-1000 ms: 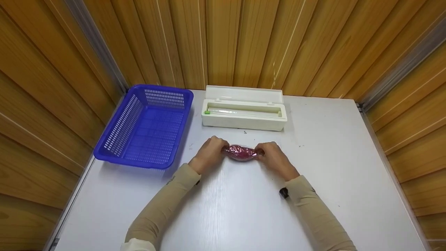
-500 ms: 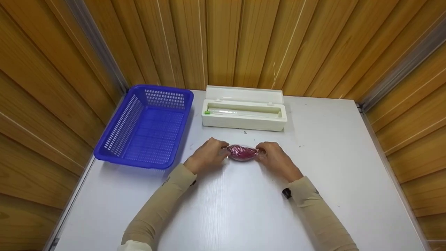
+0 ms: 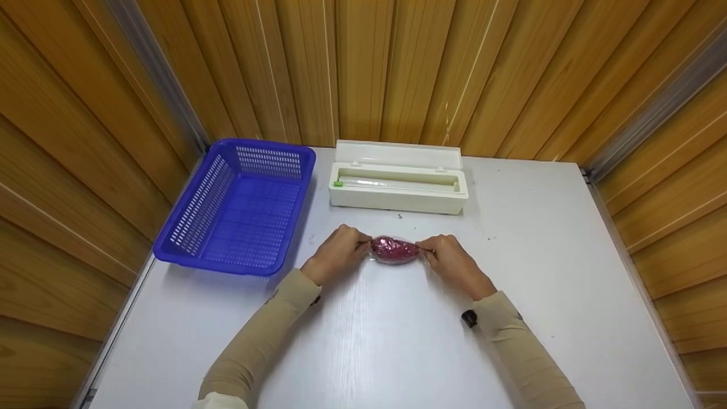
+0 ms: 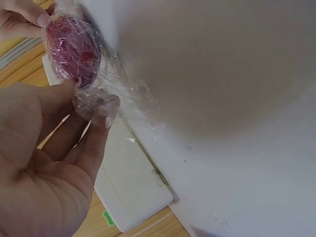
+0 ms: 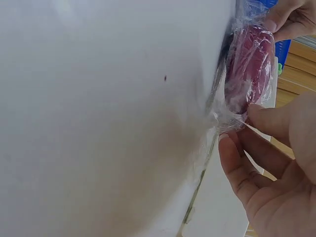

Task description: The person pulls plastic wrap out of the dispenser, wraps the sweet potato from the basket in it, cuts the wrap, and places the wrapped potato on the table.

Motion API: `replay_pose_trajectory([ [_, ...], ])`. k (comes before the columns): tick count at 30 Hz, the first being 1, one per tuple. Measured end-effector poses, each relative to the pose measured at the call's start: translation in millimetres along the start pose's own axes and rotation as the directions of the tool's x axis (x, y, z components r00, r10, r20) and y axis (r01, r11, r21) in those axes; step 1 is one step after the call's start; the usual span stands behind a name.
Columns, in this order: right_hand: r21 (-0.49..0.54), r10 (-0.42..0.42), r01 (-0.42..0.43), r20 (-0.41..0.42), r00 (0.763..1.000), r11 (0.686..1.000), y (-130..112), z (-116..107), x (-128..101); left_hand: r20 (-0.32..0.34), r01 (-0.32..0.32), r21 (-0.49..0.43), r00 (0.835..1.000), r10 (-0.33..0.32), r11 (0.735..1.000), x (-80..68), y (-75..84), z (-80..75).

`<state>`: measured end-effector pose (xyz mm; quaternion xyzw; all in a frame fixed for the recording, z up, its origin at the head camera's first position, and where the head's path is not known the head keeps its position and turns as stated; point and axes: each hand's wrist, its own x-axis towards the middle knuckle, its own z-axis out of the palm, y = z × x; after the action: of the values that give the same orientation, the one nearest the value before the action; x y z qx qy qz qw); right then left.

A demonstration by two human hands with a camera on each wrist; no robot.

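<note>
1. Red lump [image 3: 393,250], wrapped in clear film [image 4: 114,100]: lying on the white worktop [image 3: 397,341] directly between the two hands, its long axis running from one hand to the other.
2. Left hand [image 3: 335,253]: sitting at the lump's left end, fingers curled and pinching the bunched film there; thumb and fingertips [image 4: 94,143] are closing on the twisted tail.
3. Right hand [image 3: 451,261]: sitting at the lump's right end, fingers [image 5: 237,163] curled and pinching the film tail on that side. Both hands are equally near, one at each end.
4. White film dispenser [image 3: 397,184]: standing open just beyond the hands.
5. Blue basket [image 3: 238,207]: standing beyond the left hand, off to its outer side, apart from the lump.
</note>
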<state>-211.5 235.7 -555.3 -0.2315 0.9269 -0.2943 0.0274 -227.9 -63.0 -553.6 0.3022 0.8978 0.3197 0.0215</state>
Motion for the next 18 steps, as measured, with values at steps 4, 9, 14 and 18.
replay_pose_trajectory([
  [4, 0.027, -0.008, 0.008, -0.023, 1.0, 1.0, 1.4, -1.0, 0.7, -0.04, 0.014, 0.03, 0.999, -0.013, 0.999, -0.3, -0.1, 1.3],
  [9, 0.071, 0.075, -0.076, 0.017, 0.997, 0.995, 0.9, -4.0, 2.4, -0.041, 0.029, 0.038, 0.999, -0.028, 0.999, 1.1, 0.5, 2.2],
  [14, 0.114, 0.132, -0.142, 0.091, 0.987, 0.983, 1.1, -4.9, 3.9, -0.008, 0.041, 0.02, 0.999, -0.04, 0.999, 3.2, 0.9, 3.1],
  [18, 0.129, 0.139, -0.156, 0.133, 0.981, 0.979, 1.6, -4.4, 3.5, 0.022, 0.038, -0.009, 0.999, -0.038, 0.999, 3.5, 1.7, 3.2],
])
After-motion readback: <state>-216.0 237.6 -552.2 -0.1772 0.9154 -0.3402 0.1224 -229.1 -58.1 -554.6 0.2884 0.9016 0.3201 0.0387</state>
